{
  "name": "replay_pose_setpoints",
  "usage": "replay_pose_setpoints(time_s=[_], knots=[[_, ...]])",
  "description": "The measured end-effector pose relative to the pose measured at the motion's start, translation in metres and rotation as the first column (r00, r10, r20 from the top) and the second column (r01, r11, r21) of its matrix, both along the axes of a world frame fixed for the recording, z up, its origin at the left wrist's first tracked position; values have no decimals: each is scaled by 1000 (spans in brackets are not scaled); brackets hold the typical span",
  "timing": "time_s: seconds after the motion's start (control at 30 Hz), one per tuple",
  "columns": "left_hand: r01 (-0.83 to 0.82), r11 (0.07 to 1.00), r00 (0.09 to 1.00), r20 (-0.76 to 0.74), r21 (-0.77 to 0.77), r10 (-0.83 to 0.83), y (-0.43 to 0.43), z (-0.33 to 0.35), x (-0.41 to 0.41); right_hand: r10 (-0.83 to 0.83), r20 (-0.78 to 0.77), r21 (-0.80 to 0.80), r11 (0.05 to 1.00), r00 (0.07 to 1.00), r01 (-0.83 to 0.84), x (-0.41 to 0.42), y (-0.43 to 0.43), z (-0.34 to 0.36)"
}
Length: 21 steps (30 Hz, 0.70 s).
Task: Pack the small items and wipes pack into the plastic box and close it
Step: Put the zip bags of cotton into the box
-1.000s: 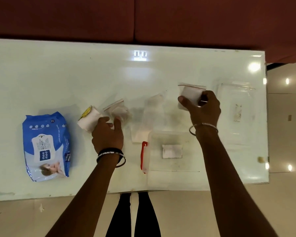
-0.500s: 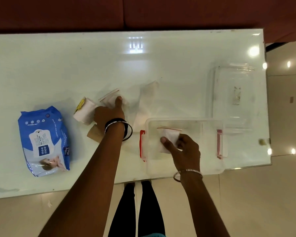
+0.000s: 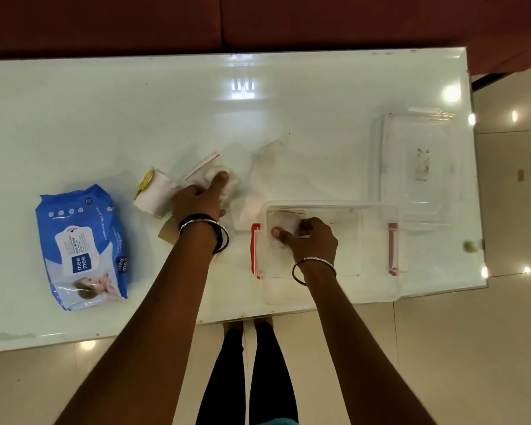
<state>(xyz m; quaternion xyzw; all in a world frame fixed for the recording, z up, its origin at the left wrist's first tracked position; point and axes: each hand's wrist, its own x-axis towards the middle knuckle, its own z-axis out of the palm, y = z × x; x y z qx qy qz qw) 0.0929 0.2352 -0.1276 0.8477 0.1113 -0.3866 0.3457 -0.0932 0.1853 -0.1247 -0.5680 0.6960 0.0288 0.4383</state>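
Packing is underway: the right hand (image 3: pixel 311 240) is down inside the clear plastic box (image 3: pixel 377 289), its fingers pinched on a small zip bag (image 3: pixel 284 223) with white contents at the box's left end, apparently setting it on the floor of the box. The left hand (image 3: pixel 198 200) rests on a second zip bag (image 3: pixel 224 179) on the tabletop (image 3: pixel 135 118), fingers spread over it rather than closed around it; I judge it is next to go in. Beside that hand lies a white roll with a yellow end (image 3: pixel 154 196), and a limp clear bag (image 3: pixel 262 179) sits between the hands. The blue wipes pack (image 3: pixel 82 246) lies well apart at the left, untouched. The clear lid (image 3: pixel 417 167) lies beyond the box, off. The box otherwise looks empty, though glare hides detail. Next, releasing the bag flat would leave room for the bulky wipes pack.
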Motion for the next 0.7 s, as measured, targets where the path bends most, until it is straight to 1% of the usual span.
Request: replay_pose_setpoints(time_s=[0.1,0.2,0.27,0.3,0.33,0.4,0.5,0.53,0.6,0.63,0.7], knots=[[-60,976,998,-25,-212,56,10,23,-11,-29,7,-27,999,1000,30,-8,-1,9],[-52,921,997,-76,-386,24,25,47,-23,-74,21,-159,984,997,76,-20,1,28],[-34,884,993,-115,-467,-22,36,62,-34,-88,89,-213,971,992,106,-26,4,46],[-5,873,991,-117,-488,-60,41,68,-41,-71,131,-212,972,989,98,-28,6,56],[31,869,989,-112,-494,-99,46,73,-47,-39,181,-190,979,983,74,-29,9,65],[124,869,979,-81,-479,-185,52,82,-61,1,318,-77,997,948,25,-31,15,82],[348,832,931,58,-432,-360,56,89,-83,-105,529,155,988,842,26,-35,25,98],[421,809,904,113,-411,-412,56,90,-89,-117,559,186,982,821,13,-35,27,100],[526,762,850,191,-377,-491,54,93,-98,-79,567,168,985,820,-22,-37,29,100],[555,744,831,206,-371,-517,53,93,-101,-78,565,155,988,821,-13,-39,29,99],[565,733,823,193,-378,-535,52,92,-106,-141,542,148,986,828,71,-46,26,91]])
